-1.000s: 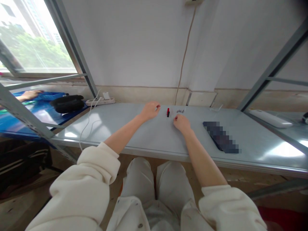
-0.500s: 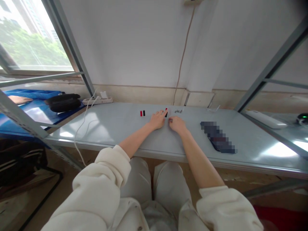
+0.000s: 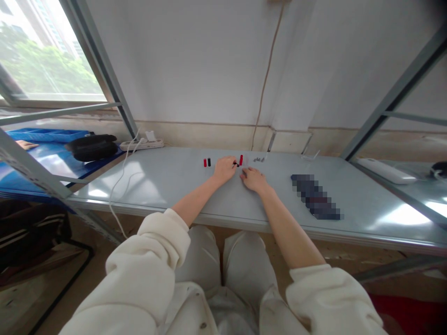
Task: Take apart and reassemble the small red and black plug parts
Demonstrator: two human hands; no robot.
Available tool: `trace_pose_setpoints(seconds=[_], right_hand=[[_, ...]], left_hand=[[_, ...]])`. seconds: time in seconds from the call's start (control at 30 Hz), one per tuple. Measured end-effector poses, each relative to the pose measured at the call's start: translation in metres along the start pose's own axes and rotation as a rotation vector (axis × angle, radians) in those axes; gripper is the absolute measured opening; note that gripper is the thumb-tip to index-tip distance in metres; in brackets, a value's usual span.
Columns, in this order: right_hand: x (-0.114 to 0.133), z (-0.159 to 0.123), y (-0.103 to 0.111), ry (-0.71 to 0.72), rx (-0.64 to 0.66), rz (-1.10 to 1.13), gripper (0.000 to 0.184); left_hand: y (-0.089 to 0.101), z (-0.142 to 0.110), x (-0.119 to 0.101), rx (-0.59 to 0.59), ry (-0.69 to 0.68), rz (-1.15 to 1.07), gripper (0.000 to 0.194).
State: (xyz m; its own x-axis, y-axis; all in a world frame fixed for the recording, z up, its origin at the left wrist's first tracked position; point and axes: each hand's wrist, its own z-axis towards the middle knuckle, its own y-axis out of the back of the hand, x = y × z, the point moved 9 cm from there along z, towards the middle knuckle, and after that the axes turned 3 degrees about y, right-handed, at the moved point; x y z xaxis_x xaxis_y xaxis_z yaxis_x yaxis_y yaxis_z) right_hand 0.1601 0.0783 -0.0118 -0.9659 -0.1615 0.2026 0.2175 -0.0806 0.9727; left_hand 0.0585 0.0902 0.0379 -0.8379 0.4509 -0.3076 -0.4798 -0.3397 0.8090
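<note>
While our left hand (image 3: 225,170) pinches black piece (image 3: 237,164), slanting sideways, red piece (image 3: 241,160) sits just right of it, long axis toward wall (image 3: 195,70); our right hand (image 3: 254,180) lies farther off, fingers bent, grip we cannot tell.

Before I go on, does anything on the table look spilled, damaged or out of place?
Only the white cord: it droops over the front edge of the table and could snag. I see no spill or damage.

Small red cylinder (image 3: 241,160) beside a black one (image 3: 236,164) in left fingers (image 3: 233,163).
</note>
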Motion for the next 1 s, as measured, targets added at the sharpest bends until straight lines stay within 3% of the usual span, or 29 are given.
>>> trace_pose_setpoints(seconds=[0.23,0.37,0.8,1.0], right_hand=[[-0.002,0.001,-0.008,-0.029,0.031,-0.012,0.05],[-0.004,0.002,-0.012,-0.029,0.045,-0.012,0.052],[-0.005,0.002,-0.012,-0.033,0.062,-0.003,0.052],[0.009,-0.003,-0.003,0.088,-0.015,0.003,0.039]], left_hand=[[0.018,-0.016,0.038,-0.101,0.212,-0.285,0.016],[0.021,-0.021,0.049,-0.114,0.257,-0.363,0.013],[0.031,-0.024,0.044,-0.134,0.173,-0.357,0.015],[0.032,-0.023,0.046,-0.141,0.204,-0.366,0.013]])
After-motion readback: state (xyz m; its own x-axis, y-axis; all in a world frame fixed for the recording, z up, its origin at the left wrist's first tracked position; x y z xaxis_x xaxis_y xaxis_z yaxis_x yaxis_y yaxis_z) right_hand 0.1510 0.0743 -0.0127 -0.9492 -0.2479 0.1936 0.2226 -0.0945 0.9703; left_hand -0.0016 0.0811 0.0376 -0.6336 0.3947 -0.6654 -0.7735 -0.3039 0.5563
